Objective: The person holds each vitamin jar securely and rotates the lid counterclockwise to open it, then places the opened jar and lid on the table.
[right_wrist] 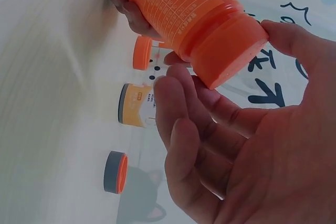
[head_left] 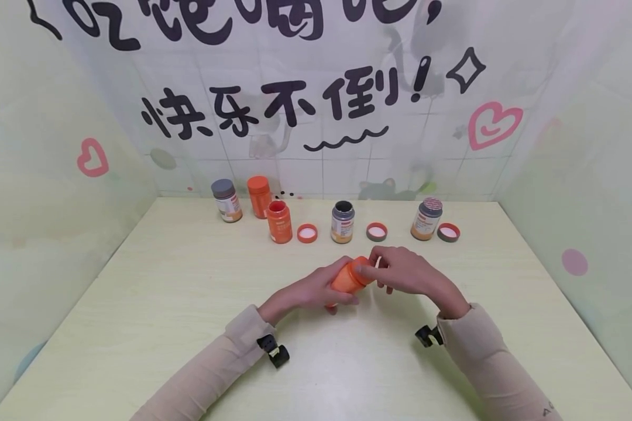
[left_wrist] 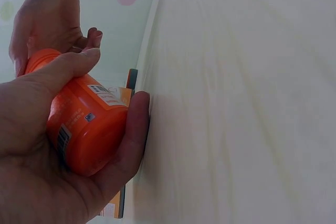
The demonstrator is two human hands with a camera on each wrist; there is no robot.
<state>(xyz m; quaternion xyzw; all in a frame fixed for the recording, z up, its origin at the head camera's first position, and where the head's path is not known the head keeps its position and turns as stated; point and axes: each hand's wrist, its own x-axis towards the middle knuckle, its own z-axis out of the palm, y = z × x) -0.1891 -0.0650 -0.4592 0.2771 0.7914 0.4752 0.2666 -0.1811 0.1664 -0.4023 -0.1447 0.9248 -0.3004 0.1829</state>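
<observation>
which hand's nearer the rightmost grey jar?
Right: the right hand is in front of the grey jar, slightly left; the left hand is farther left, gripping an orange jar.

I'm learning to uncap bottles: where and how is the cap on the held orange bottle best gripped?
I'd probably pinch opposite edges of the cap, coming from the side of the right hand: the cap is short and round and points toward that hand, while the left hand grips the orange bottle by its body.
</observation>
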